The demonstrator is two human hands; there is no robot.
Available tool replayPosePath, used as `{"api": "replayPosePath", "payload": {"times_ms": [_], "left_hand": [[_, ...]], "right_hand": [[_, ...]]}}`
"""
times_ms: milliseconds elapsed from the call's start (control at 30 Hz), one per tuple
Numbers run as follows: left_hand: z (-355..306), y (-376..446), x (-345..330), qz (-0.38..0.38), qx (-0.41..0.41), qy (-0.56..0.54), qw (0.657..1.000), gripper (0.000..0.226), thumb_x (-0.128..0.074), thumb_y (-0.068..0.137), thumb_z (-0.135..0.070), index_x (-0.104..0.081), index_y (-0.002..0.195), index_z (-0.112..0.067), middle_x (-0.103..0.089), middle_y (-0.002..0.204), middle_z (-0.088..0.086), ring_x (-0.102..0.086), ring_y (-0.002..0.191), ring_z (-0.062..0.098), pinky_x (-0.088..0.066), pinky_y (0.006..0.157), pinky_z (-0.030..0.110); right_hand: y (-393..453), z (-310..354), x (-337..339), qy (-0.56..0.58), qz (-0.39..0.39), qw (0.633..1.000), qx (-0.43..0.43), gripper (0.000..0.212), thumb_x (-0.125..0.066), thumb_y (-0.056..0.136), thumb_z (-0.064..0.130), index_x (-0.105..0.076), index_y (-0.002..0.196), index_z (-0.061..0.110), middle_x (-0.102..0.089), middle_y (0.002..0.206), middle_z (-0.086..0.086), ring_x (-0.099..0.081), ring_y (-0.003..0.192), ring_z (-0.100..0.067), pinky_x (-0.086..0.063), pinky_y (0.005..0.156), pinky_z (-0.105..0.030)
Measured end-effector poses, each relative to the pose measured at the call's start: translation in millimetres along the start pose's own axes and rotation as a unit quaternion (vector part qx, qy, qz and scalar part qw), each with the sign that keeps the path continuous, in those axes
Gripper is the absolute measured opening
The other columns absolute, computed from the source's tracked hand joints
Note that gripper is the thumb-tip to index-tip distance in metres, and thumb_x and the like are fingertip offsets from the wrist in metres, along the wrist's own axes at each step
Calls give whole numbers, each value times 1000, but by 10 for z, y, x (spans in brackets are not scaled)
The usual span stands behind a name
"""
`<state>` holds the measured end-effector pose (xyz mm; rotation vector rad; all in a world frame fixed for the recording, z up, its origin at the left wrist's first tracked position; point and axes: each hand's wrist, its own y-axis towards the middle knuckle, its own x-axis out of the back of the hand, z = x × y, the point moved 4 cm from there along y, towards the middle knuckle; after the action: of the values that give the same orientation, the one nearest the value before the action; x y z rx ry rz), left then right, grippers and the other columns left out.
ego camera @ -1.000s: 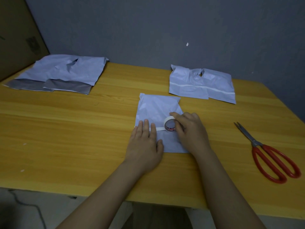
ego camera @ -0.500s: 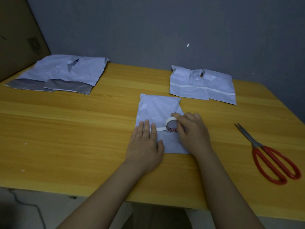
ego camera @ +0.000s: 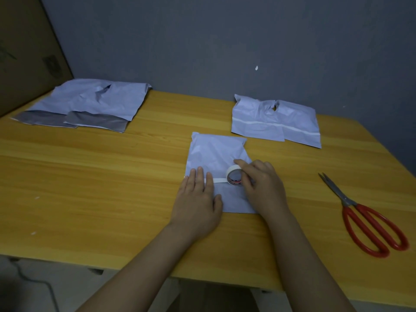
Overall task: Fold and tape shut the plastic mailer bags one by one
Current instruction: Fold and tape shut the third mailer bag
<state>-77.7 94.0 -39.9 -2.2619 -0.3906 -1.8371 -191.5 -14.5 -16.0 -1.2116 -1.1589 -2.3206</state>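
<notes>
A folded pale mailer bag (ego camera: 213, 154) lies flat at the middle of the wooden table (ego camera: 90, 188). My left hand (ego camera: 198, 203) presses flat on its left side, fingers straight, over the start of a white tape strip (ego camera: 219, 180). My right hand (ego camera: 263, 188) grips a white tape roll (ego camera: 234, 176) standing on edge on the bag, with the strip stretched between roll and left fingers.
Red-handled scissors (ego camera: 369, 221) lie at the right. Two taped bags (ego camera: 274, 120) sit at the back right. A stack of unfolded bags (ego camera: 90, 102) with grey flaps lies at the back left, next to a cardboard sheet (ego camera: 27, 52). A grey wall stands behind.
My right hand has rolled the tape roll a little to the right across the bag, lengthening the strip. My left hand has stayed in place.
</notes>
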Motion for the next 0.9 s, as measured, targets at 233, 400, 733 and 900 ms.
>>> {"api": "replayPosePath", "payload": {"times_ms": [233, 400, 733, 900], "left_hand": [[20, 6, 56, 27, 15, -47, 998, 62, -4, 98, -43, -2, 152, -12, 8, 159, 10, 13, 145, 20, 9, 116, 32], [58, 33, 75, 45, 15, -105, 993, 60, -23, 102, -31, 5, 151, -12, 12, 159, 4, 16, 144, 14, 10, 117, 34], [-23, -61, 180, -128, -17, -23, 991, 62, -24, 83, -33, -52, 132, -5, -45, 142, 18, -34, 137, 32, -5, 112, 43], [-108, -19, 142, -99, -69, -19, 993, 68, -18, 81, -32, -55, 129, -1, -56, 132, 14, -49, 128, 25, -26, 112, 39]], "right_hand": [[-5, 19, -14, -17, -13, 1000, 14, 38, -50, 84, 14, -67, 118, 19, -57, 77, 1, -52, 76, -24, -36, 53, -28], [-5, 26, -20, -13, -19, 1000, 13, 37, -50, 85, 14, -67, 117, 18, -57, 78, 0, -52, 76, -25, -34, 55, -26], [-9, 8, -29, 16, -15, 1000, -2, 37, -50, 87, 13, -66, 120, 18, -56, 79, 0, -52, 79, -23, -33, 58, -26], [-8, 11, -24, 17, -22, 1000, 3, 38, -49, 86, 15, -66, 120, 19, -57, 79, 0, -53, 78, -25, -37, 56, -27]]}}
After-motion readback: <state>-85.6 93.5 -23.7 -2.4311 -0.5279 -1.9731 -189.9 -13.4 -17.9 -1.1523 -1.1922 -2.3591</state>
